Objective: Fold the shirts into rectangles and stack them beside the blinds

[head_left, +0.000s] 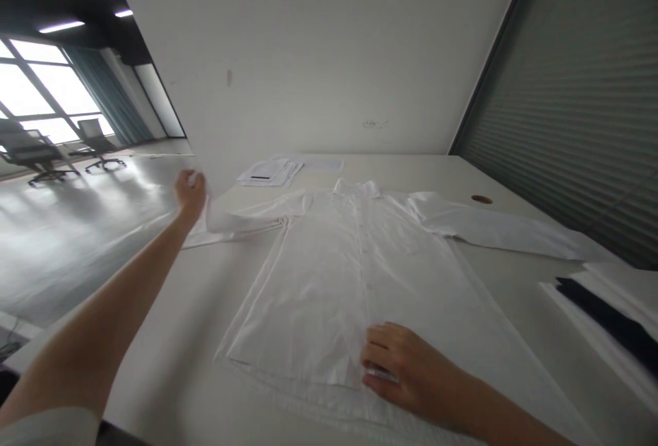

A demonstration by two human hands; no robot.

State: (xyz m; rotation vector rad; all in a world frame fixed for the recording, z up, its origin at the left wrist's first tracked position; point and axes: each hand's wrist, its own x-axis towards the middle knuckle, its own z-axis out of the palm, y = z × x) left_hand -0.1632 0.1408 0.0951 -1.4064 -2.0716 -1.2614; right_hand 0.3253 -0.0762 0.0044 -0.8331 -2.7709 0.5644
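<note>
A white button-up shirt [329, 281] lies front side up on the table, collar toward the wall and hem toward me. On the left, my left hand [190, 190] is closed on the cuff end of one sleeve, lifting it off the tabletop so the cloth hangs in a curve. The other sleeve [493, 228] stretches out flat to the right. Near the hem, my right hand [393, 362] rests on the button placket, its fingers curled and pinching the fabric there. The fingertips are partly hidden.
The pale table [195, 336] meets a white wall [308, 55]. Papers [272, 170] lie at the back left. A folded stack of white and dark cloth [617, 316] sits at the right edge, below blinds [576, 124]. A cable hole [482, 199] opens in the tabletop.
</note>
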